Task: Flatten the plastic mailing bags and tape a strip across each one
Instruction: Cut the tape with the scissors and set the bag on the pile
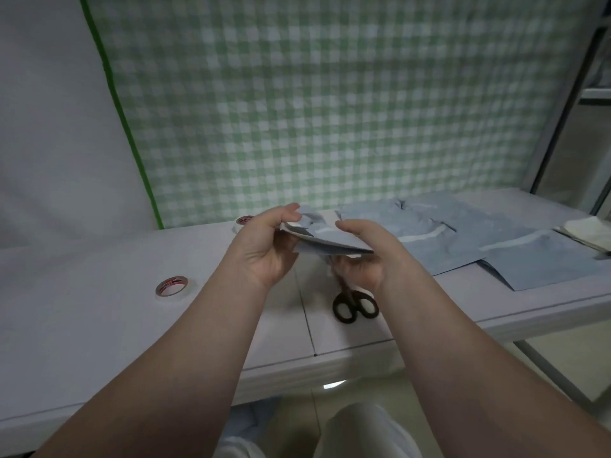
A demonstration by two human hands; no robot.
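Holding noted: a blue plastic mailing bag (pixel 334 241), folded and crumpled, white inner face showing along its near edge, sits between both hands, clear of the white table (pixel 99 309) and above its middle. Left hand (pixel 264 249) grips the bag's left end, thumb on top, fingers curled beneath. Right hand (pixel 362 262) grips the right end, thumb over the upper face, fingers curled under it. Directly below the right hand, black-handled scissors (pixel 355 305) lie on the table, handles toward the person; blades mostly hidden by the hand. To the right, a pile of blue mailing bags (pixel 463 256) lies flat on the table top, overlapping one another; pale strips of tape (pixel 426 235) run across at least two of them. Beyond the pile, at the far right end of the table, a whitish folded item (pixel 585 231); cannot tell what it is. On the left half of the table, a roll of tape (pixel 172 286) with a red-printed core lies flat, well apart from the hands. A second tape roll (pixel 244 221) sits near the back edge, partly hidden behind the left hand. Green-and-white checked cloth (pixel 330 110) hangs behind the table; a metal frame (pixel 558 120) stands at the right. A knee in white trousers (pixel 360 431) shows below the table's near edge.
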